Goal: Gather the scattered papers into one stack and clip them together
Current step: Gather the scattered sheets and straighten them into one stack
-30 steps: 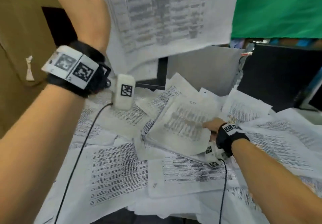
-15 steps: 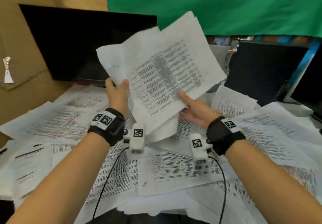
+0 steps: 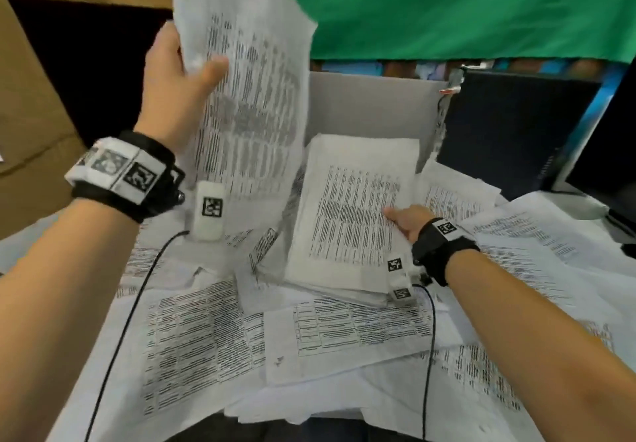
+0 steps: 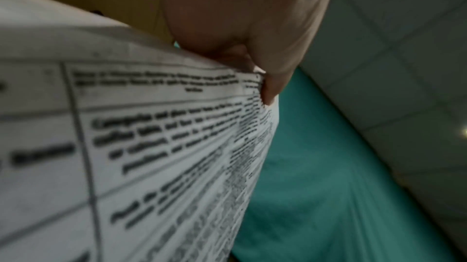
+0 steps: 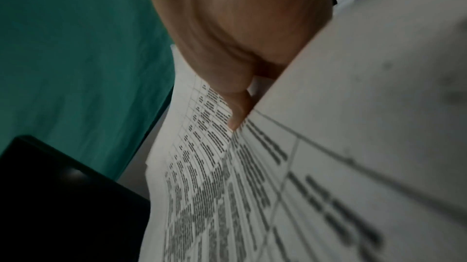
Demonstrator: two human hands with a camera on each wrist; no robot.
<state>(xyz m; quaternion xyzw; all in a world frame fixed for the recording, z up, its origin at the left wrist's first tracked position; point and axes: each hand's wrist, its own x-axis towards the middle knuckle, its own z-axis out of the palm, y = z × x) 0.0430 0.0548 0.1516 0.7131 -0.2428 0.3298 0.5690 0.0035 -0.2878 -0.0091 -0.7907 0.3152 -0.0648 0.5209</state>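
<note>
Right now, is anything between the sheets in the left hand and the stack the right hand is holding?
Nothing visible blocks the way. The left hand holds the raised sheets up and to the left of the stack; the stack's top is bare except where the right hand grips its right edge.

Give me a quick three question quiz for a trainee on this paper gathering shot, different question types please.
1. True or false: the left hand holds a printed sheet raised above the desk.
2. Multiple choice: what is the right hand gripping? A) a binder clip B) the tilted stack of papers C) a black monitor
3. Fill in: the loose papers near the camera lie ____ on the desk.

Key
1. True; the thumb pinches the sheet's edge.
2. B; the hand grips its right edge, the thumb on top.
3. Scattered, overlapping one another. No clip shows in any view.
</note>
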